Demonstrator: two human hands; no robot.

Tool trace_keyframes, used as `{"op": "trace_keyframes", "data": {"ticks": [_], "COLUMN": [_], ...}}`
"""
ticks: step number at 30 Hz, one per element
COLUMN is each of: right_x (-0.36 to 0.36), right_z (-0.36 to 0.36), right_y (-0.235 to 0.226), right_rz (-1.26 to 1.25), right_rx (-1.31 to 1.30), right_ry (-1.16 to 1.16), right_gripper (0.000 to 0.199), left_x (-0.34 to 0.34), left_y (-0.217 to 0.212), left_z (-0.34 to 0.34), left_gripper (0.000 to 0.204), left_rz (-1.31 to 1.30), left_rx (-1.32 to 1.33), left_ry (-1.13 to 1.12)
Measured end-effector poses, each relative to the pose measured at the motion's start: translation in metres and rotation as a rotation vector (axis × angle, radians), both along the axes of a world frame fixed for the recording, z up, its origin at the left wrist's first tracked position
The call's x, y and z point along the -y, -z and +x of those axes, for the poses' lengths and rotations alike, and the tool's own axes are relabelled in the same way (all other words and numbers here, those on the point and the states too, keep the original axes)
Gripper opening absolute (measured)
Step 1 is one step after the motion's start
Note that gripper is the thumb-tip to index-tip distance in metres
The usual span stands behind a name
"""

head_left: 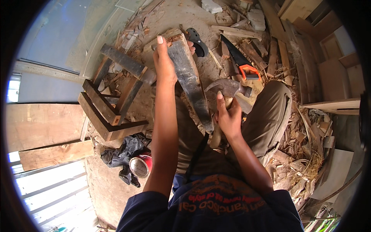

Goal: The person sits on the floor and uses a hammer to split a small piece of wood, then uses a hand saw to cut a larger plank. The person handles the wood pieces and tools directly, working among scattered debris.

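My left hand [165, 62] is closed around the far end of a dark, weathered wooden block [185, 73], thumb along its side and fingertips showing past the far edge. The block slants toward me, its near end close to my right hand [229, 118]. That hand grips a claw hammer [228, 88] by its wooden handle, just below the metal head, thumb laid up along the neck. The claw points left at the block and the striking face points right. Whether claw and block touch, I cannot tell.
A handsaw [239, 58] with an orange handle lies beyond my right knee. At left stands a wooden frame [116, 96], near a black plastic bag [125, 152] and a red can [141, 165]. A dark clog [197, 41] is at the far middle. Wood scraps [295, 143] cover the ground at right.
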State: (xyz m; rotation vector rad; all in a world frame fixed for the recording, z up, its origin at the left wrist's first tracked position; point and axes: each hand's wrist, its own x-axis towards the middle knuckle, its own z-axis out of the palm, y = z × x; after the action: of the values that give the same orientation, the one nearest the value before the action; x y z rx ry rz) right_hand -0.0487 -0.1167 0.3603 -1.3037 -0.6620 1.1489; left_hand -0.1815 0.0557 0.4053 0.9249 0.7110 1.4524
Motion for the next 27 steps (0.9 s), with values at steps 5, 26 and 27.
{"op": "trace_keyframes", "data": {"ticks": [5,26,27], "right_x": [-0.012,-0.018,-0.019], "right_z": [-0.012,-0.013,-0.012], "right_y": [0.01,0.01,0.009], "right_rz": [0.001,-0.081,-0.063], "right_rx": [-0.151,-0.399,-0.41], "right_ry": [0.024,0.146,0.143], "right_gripper": [0.027,0.036,0.036], "left_x": [0.011,0.028,0.03], "left_y": [-0.007,-0.014,-0.016], "left_z": [0.004,0.049,0.051], "left_gripper": [0.079,0.047,0.046], "left_rz": [0.006,0.248,0.245], "left_rx": [-0.121,-0.364,-0.363], "left_ry": [-0.115,-0.546,-0.536]}}
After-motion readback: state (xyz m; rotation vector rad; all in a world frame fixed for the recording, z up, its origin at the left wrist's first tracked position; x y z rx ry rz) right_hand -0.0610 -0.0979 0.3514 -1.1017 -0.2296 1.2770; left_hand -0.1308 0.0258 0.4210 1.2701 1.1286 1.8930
